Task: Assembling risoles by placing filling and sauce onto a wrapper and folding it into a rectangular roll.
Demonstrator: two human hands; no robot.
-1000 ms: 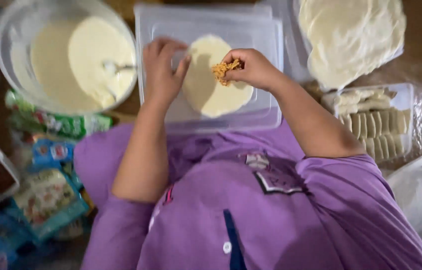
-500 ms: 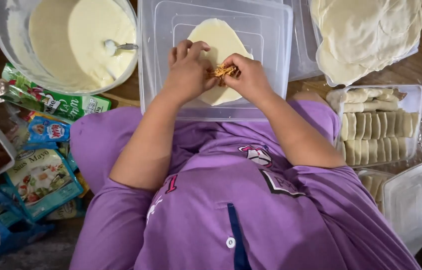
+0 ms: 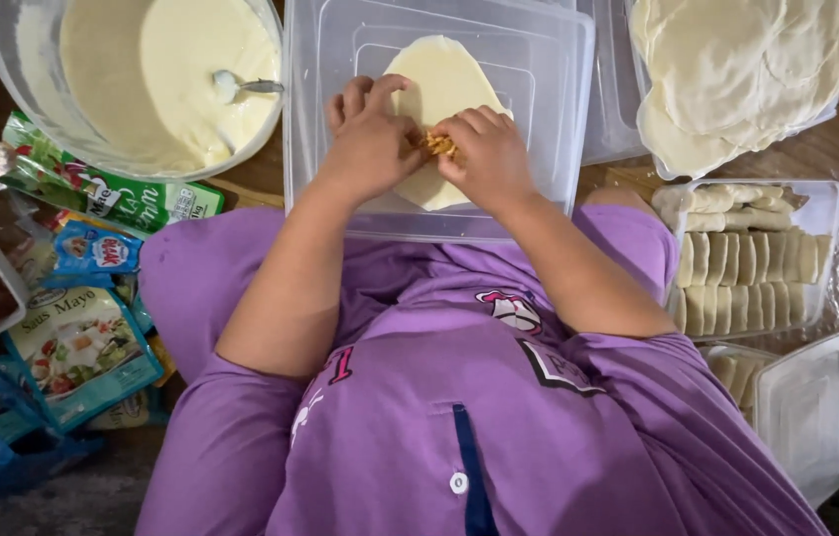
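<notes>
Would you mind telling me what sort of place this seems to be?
Probably a home food-prep spot on the floor: a clear plastic bowl of pale batter, a stack of thin round pale wrappers, and a clear plastic tray of rolled pale wrappers.

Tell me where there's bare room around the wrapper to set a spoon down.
Free: clear lid surface right of and beyond the wrapper. Crowded: both hands cover its near edge; batter bowl left, wrapper stack right.
</notes>
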